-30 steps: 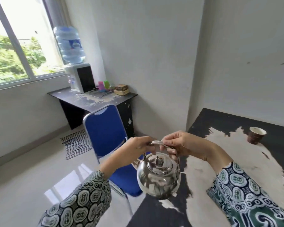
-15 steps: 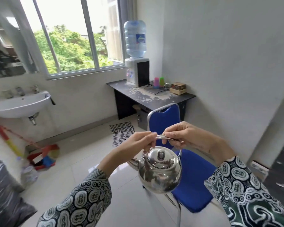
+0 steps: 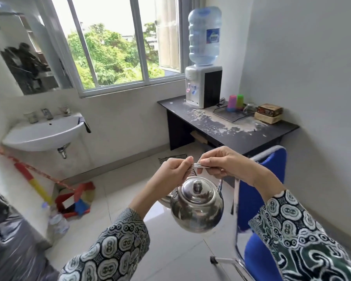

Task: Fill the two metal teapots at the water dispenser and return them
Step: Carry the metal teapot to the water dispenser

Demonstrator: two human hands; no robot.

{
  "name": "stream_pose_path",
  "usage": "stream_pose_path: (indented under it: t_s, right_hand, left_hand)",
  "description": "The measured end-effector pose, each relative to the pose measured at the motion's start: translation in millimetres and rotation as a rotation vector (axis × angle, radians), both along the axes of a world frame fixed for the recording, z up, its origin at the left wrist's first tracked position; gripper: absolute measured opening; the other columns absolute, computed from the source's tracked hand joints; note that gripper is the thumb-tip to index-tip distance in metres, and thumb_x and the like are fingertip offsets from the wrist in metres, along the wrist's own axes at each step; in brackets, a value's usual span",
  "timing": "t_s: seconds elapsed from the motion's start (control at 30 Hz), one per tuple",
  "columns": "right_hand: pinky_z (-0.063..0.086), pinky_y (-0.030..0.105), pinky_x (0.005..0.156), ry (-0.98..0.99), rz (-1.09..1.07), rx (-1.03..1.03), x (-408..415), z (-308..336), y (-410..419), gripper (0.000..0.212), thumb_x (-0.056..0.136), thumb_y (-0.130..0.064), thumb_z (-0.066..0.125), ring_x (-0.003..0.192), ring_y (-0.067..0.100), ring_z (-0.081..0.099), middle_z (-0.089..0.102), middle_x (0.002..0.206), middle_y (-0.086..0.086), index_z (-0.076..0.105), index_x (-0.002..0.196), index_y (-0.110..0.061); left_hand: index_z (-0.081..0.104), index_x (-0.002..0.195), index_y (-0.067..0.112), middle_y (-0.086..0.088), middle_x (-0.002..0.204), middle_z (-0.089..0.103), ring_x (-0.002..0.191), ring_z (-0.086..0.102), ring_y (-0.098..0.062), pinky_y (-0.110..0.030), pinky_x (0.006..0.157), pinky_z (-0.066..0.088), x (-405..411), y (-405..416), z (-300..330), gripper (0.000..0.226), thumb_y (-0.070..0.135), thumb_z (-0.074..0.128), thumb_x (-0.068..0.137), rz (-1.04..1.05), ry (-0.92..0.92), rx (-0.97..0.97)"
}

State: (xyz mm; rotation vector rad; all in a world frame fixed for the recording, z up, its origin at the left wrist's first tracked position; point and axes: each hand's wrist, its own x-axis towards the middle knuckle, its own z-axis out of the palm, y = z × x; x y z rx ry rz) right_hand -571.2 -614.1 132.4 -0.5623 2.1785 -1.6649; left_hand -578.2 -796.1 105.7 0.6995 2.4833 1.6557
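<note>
A round shiny metal teapot (image 3: 197, 207) with its lid on hangs in front of me over the floor, spout pointing left. My left hand (image 3: 171, 171) and my right hand (image 3: 225, 165) both pinch its thin wire handle from either side. The water dispenser (image 3: 203, 86), white and black with a large blue bottle on top, stands on the far end of a black desk (image 3: 241, 134) under the window. Only one teapot is in view.
A blue chair (image 3: 259, 209) stands close on my right, between me and the desk. Pink and green cups (image 3: 235, 102), a glass and a box sit on the desk. A wall sink (image 3: 45, 132) is at left, with cleaning tools and black bags below.
My view has swung left, away from the dark table, and closer to the dispenser desk. The sink and window came into sight. Both hands kept hold of the teapot handle.
</note>
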Motion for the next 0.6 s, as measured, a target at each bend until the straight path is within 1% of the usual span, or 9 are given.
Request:
stream_pose_path:
  t_s: [0.1,0.23,0.3,0.33,0.37,0.43,0.47,0.53,0.6]
  right_hand:
    - [0.022,0.013,0.041,0.015,-0.049,0.009,-62,-2,-23,0.02,0.092,-0.007,0.045,0.039,0.002,0.03,0.039,0.04,-0.013,0.059,0.083,0.004]
    - [0.032,0.006,0.039,0.066,-0.103,0.016,-139,-6,-46,0.024,0.092,-0.005,0.045,0.034,-0.002,0.044,0.05,0.036,-0.013,0.059,0.072,-0.001]
    - [0.033,0.006,0.039,0.128,-0.138,0.026,-186,-8,-58,0.028,0.092,-0.009,0.048,0.035,-0.003,0.045,0.053,0.038,-0.013,0.06,0.068,-0.004]
    - [0.033,0.006,0.039,0.158,-0.165,0.026,-207,-9,-64,0.028,0.091,-0.011,0.051,0.035,-0.003,0.044,0.055,0.042,-0.011,0.062,0.068,-0.001]
    - [0.033,0.006,0.039,0.178,-0.196,0.021,-231,-10,-68,0.028,0.09,-0.012,0.053,0.036,-0.003,0.045,0.056,0.047,-0.009,0.063,0.069,0.004]
    - [0.031,0.006,0.04,0.229,-0.251,0.031,-285,-10,-78,0.033,0.089,-0.017,0.056,0.038,0.0,0.043,0.058,0.055,0.009,0.062,0.075,0.012]
    - [0.03,0.009,0.039,0.262,-0.261,0.067,-308,-7,-83,0.037,0.087,-0.023,0.057,0.04,0.004,0.041,0.057,0.06,0.018,0.063,0.076,0.012]
    - [0.027,0.013,0.038,0.299,-0.267,0.114,-357,-1,-90,0.04,0.083,-0.036,0.059,0.042,0.011,0.037,0.056,0.06,0.02,0.066,0.072,0.002]
    - [0.027,0.014,0.037,0.295,-0.283,0.121,-399,4,-94,0.039,0.079,-0.044,0.059,0.039,0.009,0.035,0.052,0.047,0.003,0.066,0.06,-0.011]
  left_hand:
    - [0.044,0.043,0.02,0.003,0.048,0.036,0.051,0.032,-0.018,-0.033,0.054,0.028,-64,-17,-5,0.056,0.03,0.041,0.098,0.05,-0.002,-0.001]
    - [0.04,0.041,0.023,0.007,0.045,0.037,0.049,0.034,-0.017,-0.034,0.057,0.031,-148,-36,-14,0.057,0.033,0.042,0.097,0.071,-0.006,-0.011]
    - [0.039,0.042,0.023,0.012,0.04,0.036,0.045,0.034,-0.013,-0.031,0.054,0.03,-198,-46,-17,0.056,0.034,0.043,0.097,0.067,0.006,-0.023]
    - [0.039,0.044,0.022,0.012,0.037,0.036,0.042,0.033,-0.011,-0.03,0.051,0.03,-222,-50,-17,0.054,0.034,0.043,0.096,0.067,0.01,-0.032]
    - [0.04,0.046,0.02,0.012,0.036,0.036,0.041,0.033,-0.01,-0.029,0.05,0.03,-247,-54,-16,0.052,0.034,0.043,0.096,0.065,0.016,-0.04]
    - [0.043,0.049,0.016,0.011,0.034,0.037,0.039,0.034,-0.009,-0.028,0.048,0.031,-303,-63,-12,0.051,0.036,0.044,0.096,0.051,0.013,-0.047]
    - [0.045,0.05,0.013,0.011,0.033,0.038,0.037,0.035,-0.008,-0.026,0.047,0.031,-328,-66,-9,0.052,0.038,0.044,0.096,0.038,0.015,-0.06]
    - [0.048,0.052,0.007,0.012,0.032,0.039,0.033,0.034,-0.004,-0.02,0.042,0.031,-378,-73,-1,0.055,0.04,0.042,0.096,0.004,0.04,-0.106]
    - [0.043,0.047,0.013,0.012,0.029,0.038,0.029,0.033,-0.001,-0.013,0.037,0.028,-423,-78,5,0.056,0.039,0.041,0.096,-0.016,0.08,-0.13]
